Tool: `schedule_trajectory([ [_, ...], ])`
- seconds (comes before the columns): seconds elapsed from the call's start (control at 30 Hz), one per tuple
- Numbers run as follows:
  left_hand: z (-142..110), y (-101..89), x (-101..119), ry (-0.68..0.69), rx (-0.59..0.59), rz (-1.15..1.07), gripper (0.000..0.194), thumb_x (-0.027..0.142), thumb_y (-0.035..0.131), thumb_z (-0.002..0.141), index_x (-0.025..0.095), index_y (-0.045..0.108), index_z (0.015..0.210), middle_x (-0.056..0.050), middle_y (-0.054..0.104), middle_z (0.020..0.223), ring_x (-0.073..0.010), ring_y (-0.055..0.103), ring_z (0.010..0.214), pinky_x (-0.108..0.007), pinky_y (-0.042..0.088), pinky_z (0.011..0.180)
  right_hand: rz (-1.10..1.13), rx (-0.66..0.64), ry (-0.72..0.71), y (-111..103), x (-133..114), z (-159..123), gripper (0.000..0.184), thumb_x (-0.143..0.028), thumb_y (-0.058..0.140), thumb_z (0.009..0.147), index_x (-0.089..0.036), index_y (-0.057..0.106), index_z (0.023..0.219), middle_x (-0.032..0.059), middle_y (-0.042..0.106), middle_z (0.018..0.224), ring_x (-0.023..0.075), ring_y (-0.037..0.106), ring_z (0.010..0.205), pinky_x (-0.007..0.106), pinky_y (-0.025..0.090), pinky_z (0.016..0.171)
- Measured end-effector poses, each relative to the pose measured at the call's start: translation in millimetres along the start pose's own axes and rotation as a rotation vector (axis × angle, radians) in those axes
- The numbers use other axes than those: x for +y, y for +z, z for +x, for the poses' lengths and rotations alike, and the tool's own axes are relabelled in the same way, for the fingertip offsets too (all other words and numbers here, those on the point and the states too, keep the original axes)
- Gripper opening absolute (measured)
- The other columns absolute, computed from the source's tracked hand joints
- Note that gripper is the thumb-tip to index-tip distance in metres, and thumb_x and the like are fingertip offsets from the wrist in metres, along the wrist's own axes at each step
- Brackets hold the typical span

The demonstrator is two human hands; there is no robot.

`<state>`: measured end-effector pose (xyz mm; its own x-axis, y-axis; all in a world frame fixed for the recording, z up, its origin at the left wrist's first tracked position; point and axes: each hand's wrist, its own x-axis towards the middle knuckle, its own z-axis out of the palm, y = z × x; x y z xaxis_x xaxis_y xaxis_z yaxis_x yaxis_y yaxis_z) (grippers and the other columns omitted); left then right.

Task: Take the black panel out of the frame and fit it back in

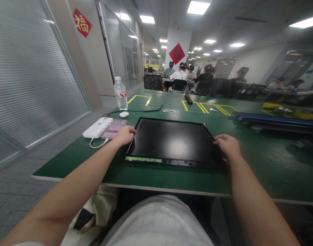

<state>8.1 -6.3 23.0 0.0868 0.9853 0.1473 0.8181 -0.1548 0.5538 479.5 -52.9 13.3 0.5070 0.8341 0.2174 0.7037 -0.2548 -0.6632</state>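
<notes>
A black LCD screen panel lies face up near the front edge of the green table. Along its near edge a narrow green circuit board shows at the left. My left hand grips the panel's left edge, its fingers closed against the frame. At the opposite side my right hand pinches the right edge with thumb and fingers. The undersides of both grips are hidden.
Left of the panel are a white power bank, a phone, a white earbud case and a water bottle. Stacked dark frames lie at the right. A dark ridged strip rests farther back. Several people sit beyond.
</notes>
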Motion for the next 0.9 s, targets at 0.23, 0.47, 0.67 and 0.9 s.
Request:
schedule_trajectory([
  [0.23,0,0.7,-4,-0.06,0.007,-0.021,0.043,0.03,0.059,0.071,0.016,0.071,0.111,-0.009,0.071,0.093,-0.0271,0.068,0.084,-0.036,0.053,0.079,0.007,-0.021,0.006,1,4,3,0.029,-0.024,0.054,0.069,-0.021,0.075,0.089,0.0039,0.075,0.072,0.0209,0.066,0.072,0.03,0.046,0.066],
  [0.47,-7,-5.1,-2,0.298,-0.017,0.086,0.051,0.048,0.066,0.074,0.019,0.068,0.116,-0.014,0.056,0.131,-0.0333,0.05,0.127,-0.045,0.035,0.112,0.023,-0.022,0.007,3,8,4,0.031,-0.028,0.054,0.07,-0.02,0.075,0.091,0.0044,0.075,0.075,0.02,0.064,0.065,0.031,0.047,0.063],
  [0.67,-17,-12.7,5,0.463,-0.292,0.063,0.065,0.057,0.073,0.071,0.026,0.066,0.127,-0.011,0.05,0.147,-0.0325,0.044,0.136,-0.041,0.033,0.114,0.036,-0.022,0.022,5,10,6,0.032,-0.03,0.054,0.07,-0.021,0.075,0.093,0.0044,0.075,0.076,0.0186,0.062,0.062,0.03,0.047,0.063],
  [0.9,-23,-20.3,8,0.499,-0.409,0.129,0.078,0.057,0.078,0.067,0.026,0.059,0.136,-0.013,0.044,0.153,-0.0335,0.043,0.139,-0.042,0.034,0.114,0.032,-0.008,0.016,5,10,6,0.032,-0.029,0.054,0.07,-0.02,0.075,0.092,0.0047,0.075,0.074,0.0182,0.062,0.062,0.029,0.046,0.065],
])
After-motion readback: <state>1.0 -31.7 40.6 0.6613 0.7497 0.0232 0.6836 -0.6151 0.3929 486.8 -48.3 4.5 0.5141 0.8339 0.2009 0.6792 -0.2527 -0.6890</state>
